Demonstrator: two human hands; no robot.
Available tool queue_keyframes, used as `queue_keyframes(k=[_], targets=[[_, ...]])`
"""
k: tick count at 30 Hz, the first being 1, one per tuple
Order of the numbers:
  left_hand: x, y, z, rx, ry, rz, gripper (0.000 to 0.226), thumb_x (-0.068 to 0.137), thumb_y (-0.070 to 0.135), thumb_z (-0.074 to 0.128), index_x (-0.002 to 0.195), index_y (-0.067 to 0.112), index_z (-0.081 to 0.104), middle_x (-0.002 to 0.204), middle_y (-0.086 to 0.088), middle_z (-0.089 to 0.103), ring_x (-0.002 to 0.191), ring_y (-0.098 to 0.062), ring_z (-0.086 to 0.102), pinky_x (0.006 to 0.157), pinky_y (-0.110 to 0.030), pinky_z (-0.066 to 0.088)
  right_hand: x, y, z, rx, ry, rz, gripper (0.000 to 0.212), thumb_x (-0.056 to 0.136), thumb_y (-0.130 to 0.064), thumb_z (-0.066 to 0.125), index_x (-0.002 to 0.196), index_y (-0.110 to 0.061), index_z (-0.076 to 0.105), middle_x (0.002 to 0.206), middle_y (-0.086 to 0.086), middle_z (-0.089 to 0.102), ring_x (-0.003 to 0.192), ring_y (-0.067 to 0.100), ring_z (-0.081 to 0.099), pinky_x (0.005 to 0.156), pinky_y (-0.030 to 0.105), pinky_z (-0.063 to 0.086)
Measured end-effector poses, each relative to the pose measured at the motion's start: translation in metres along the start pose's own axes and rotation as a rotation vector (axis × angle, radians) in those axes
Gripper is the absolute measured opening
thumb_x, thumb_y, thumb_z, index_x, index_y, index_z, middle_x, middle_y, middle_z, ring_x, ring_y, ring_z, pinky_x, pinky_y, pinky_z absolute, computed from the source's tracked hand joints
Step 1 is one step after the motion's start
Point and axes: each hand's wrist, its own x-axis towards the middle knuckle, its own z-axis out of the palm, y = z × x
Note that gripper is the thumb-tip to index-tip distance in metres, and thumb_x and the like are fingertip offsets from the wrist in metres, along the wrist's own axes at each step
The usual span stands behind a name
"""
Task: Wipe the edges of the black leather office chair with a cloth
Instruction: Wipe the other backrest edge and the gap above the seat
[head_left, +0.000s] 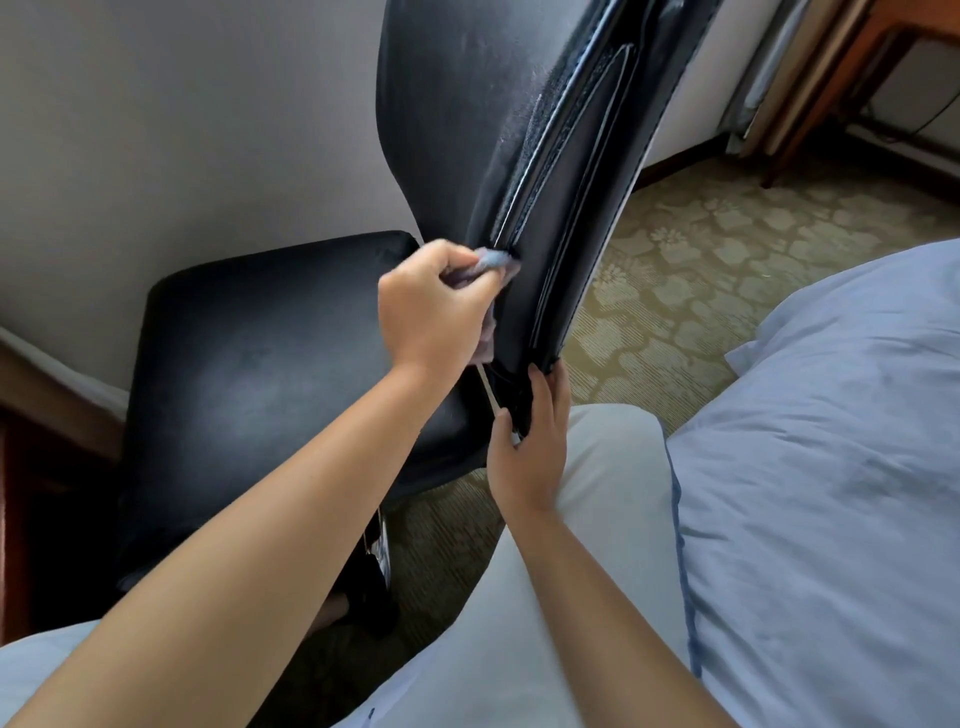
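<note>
Nearest the camera, two bare forearms rise from the bottom edge of the frame above the person's pale trousers. The left forearm runs diagonally from lower left toward centre, wrist bent; the left hand, knuckles up, has its fingers curled round a small crumpled bluish-grey cloth, which is pressed against the stitched side edge of the backrest of the black leather office chair. The right forearm runs from lower right up to centre; the right hand, thumb at the left and fingers extended upward, grips the lower end of the same backrest edge, thumb and fingers on opposite sides of it. The backrest fills the upper centre, tilted, its piped seams running down toward both hands. The chair's black padded seat lies at centre left, beside a pale wall. A light blue pillow with darker piping occupies the right; patterned beige-green carpet lies behind it.
</note>
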Motion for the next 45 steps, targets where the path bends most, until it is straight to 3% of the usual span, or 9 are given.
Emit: queue_keyframes(k=[5, 8, 11, 14, 18, 24, 29, 41, 45], targets=[[0.014, 0.036, 0.010, -0.038, 0.040, 0.113, 0.015, 0.079, 0.007, 0.074, 0.070, 0.008, 0.062, 0.049, 0.011, 0.052, 0.040, 0.004, 0.053, 0.038, -0.008, 0.036, 0.001, 0.001, 0.000, -0.002, 0.024, 0.007, 0.051, 0.090, -0.007, 0.055, 0.139, -0.015, 0.043, 0.156, -0.008, 0.021, 0.141, 0.006, 0.021, 0.102, 0.013, 0.028], [0.007, 0.016, 0.010, -0.001, 0.056, 0.137, 0.017, 0.078, 0.006, 0.074, 0.070, 0.010, 0.060, 0.054, 0.015, 0.053, 0.046, 0.008, 0.055, 0.045, -0.007, 0.038, 0.001, 0.001, 0.000, 0.017, 0.021, 0.025, 0.052, 0.090, -0.008, 0.055, 0.140, -0.017, 0.043, 0.156, -0.009, 0.020, 0.141, 0.005, 0.021, 0.105, 0.025, 0.037], [0.001, -0.016, 0.011, 0.079, 0.088, 0.109, 0.019, 0.075, 0.012, 0.075, 0.069, 0.022, 0.059, 0.066, 0.017, 0.060, 0.060, -0.001, 0.061, 0.059, -0.022, 0.051, 0.002, 0.002, 0.002, 0.034, 0.032, -0.007, 0.053, 0.089, -0.007, 0.056, 0.140, -0.015, 0.043, 0.156, -0.004, 0.021, 0.142, 0.009, 0.021, 0.108, 0.035, 0.038], [-0.005, -0.030, 0.010, 0.136, 0.079, 0.076, 0.017, 0.074, 0.015, 0.075, 0.070, 0.022, 0.060, 0.068, 0.015, 0.062, 0.064, -0.004, 0.060, 0.066, -0.027, 0.053, 0.002, 0.003, 0.002, 0.035, 0.023, -0.018, 0.053, 0.088, -0.005, 0.057, 0.139, -0.012, 0.043, 0.156, 0.000, 0.022, 0.142, 0.013, 0.023, 0.108, 0.028, 0.034], [-0.002, -0.029, 0.006, 0.152, 0.054, 0.071, 0.014, 0.075, 0.018, 0.076, 0.070, 0.020, 0.063, 0.065, 0.009, 0.063, 0.061, -0.003, 0.059, 0.060, -0.025, 0.050, 0.001, 0.003, 0.000, 0.041, 0.014, -0.023, 0.054, 0.089, -0.006, 0.056, 0.140, -0.013, 0.042, 0.156, -0.002, 0.020, 0.141, 0.006, 0.019, 0.106, 0.019, 0.029], [0.009, 0.016, 0.011, 0.007, 0.079, 0.176, 0.022, 0.077, 0.007, 0.074, 0.067, 0.018, 0.058, 0.049, 0.014, 0.052, 0.042, 0.002, 0.056, 0.041, -0.008, 0.036, 0.001, 0.003, 0.004, 0.042, 0.029, 0.008, 0.053, 0.089, -0.009, 0.056, 0.140, -0.015, 0.043, 0.157, -0.004, 0.020, 0.142, 0.010, 0.021, 0.103, 0.042, 0.044], [0.023, 0.032, 0.015, 0.061, 0.134, 0.290, 0.022, 0.072, 0.017, 0.073, 0.063, 0.024, 0.054, 0.056, 0.017, 0.056, 0.053, 0.006, 0.057, 0.052, -0.015, 0.045, 0.002, 0.006, 0.006, 0.045, 0.050, -0.007, 0.052, 0.088, -0.006, 0.059, 0.138, -0.013, 0.045, 0.156, 0.000, 0.023, 0.138, 0.002, 0.019, 0.104, 0.042, 0.043], [-0.002, -0.023, 0.006, 0.251, 0.042, 0.008, 0.016, 0.073, 0.024, 0.072, 0.071, 0.025, 0.057, 0.065, 0.017, 0.058, 0.069, -0.006, 0.058, 0.065, -0.026, 0.048, 0.001, 0.004, 0.003, 0.017, 0.008, -0.035, 0.054, 0.088, -0.005, 0.056, 0.140, -0.009, 0.042, 0.157, 0.002, 0.019, 0.142, 0.012, 0.019, 0.110, 0.037, 0.036], [-0.001, -0.011, 0.002, 0.187, 0.002, 0.025, 0.017, 0.075, 0.023, 0.072, 0.067, 0.025, 0.057, 0.054, 0.009, 0.058, 0.053, -0.007, 0.059, 0.051, -0.028, 0.048, 0.001, 0.003, 0.003, 0.010, 0.004, -0.027, 0.054, 0.089, -0.006, 0.055, 0.141, -0.013, 0.041, 0.157, -0.003, 0.017, 0.141, 0.007, 0.018, 0.110, 0.037, 0.036]])
